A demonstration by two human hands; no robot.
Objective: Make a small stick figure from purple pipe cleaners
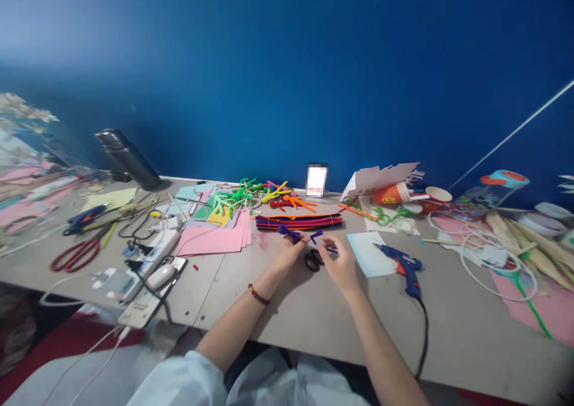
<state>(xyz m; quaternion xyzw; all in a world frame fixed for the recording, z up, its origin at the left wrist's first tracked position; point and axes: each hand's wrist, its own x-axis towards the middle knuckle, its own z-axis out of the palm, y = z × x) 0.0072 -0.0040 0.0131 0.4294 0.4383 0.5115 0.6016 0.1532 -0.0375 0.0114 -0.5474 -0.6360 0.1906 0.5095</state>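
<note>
My left hand is closed on a purple pipe cleaner figure, its fuzzy end sticking out past the fingers. Just to the right, my right hand pinches a bent purple pipe cleaner, apart from the left hand's fingertips. Between the hands, black-handled scissors lie on the table, partly hidden by the right hand. Behind both hands rests a bundle of straight pipe cleaners in purple, red and orange.
A blue glue gun lies at right beside pale paper. Finished green pipe cleaner shapes and pink paper sheets are at left. Further left are red-handled scissors, a power strip and a phone. Another phone stands behind.
</note>
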